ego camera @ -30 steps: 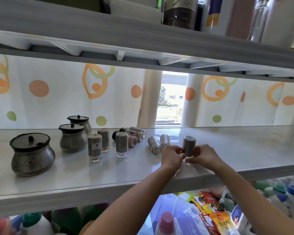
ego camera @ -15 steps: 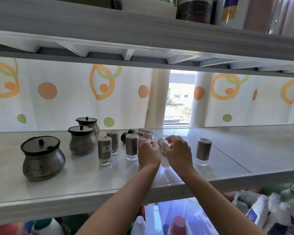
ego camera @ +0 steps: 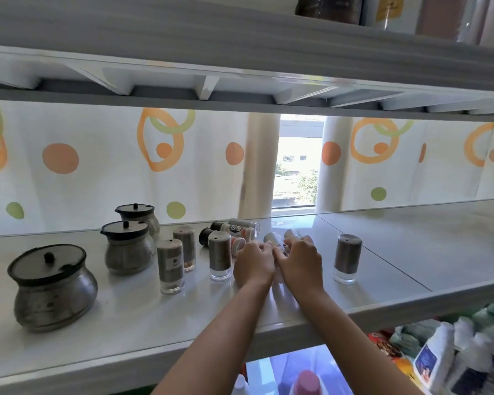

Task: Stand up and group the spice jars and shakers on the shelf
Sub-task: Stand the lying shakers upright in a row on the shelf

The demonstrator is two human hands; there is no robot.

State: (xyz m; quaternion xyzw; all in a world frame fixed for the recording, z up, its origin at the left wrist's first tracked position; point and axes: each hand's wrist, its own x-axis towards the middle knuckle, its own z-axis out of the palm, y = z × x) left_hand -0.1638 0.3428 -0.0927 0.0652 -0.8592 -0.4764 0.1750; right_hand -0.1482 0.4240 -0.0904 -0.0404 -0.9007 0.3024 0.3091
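Behind shelf edge (ego camera: 382,310), left hand (ego camera: 253,262), right hand (ego camera: 300,262) round lying shakers (ego camera: 270,238)

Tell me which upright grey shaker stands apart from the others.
The grey clear-based shaker right of the right hand; three others stand left, near the lidded metal pots.

Labels on an upright shaker (ego camera: 171,263) and a lying jar (ego camera: 234,230) are unreadable.

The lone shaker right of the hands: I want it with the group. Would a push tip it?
The lone shaker is tall and narrow, so a push near its cap would probably tip it. Pushed low, it likely slides on the glossy shelf. Tipped, its round body could roll.
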